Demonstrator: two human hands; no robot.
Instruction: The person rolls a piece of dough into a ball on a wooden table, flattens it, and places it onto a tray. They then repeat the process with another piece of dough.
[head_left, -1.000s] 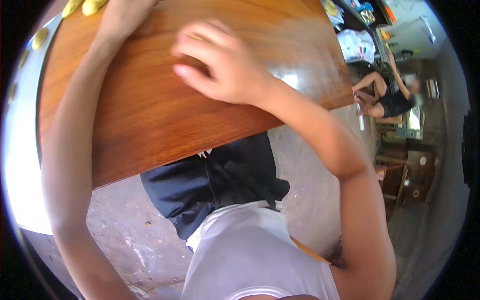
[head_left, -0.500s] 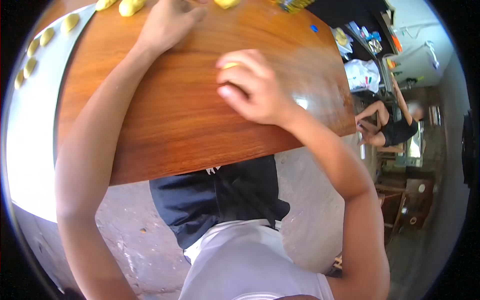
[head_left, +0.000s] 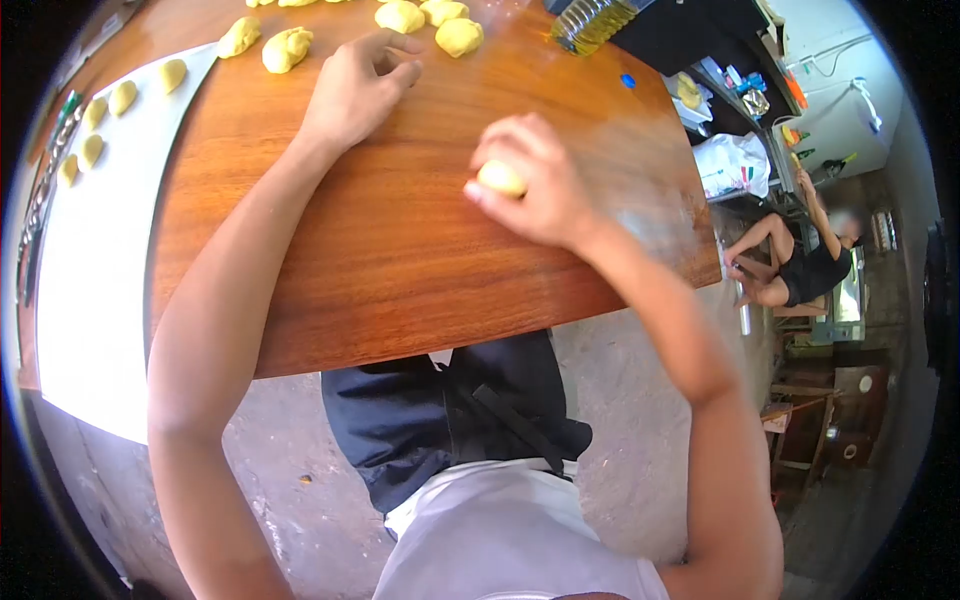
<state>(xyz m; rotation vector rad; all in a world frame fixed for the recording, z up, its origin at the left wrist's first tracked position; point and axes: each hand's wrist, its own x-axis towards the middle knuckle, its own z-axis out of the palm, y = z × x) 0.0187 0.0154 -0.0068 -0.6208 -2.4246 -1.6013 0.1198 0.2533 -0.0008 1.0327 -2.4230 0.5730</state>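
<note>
Dough ball more exposed now, twelve o'clock.
Your right hand cups it; left hand open, eleven o'clock.

Five balls lie on the tray's far part. Right of the tray, on the worktop, come lumps along the far side, a lone ball nearer, then the bottle and cap; farthest right, past the worktop, the bag.

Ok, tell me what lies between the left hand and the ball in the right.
Only bare tabletop between left hand and yellow ball, as the head view shows.
</note>
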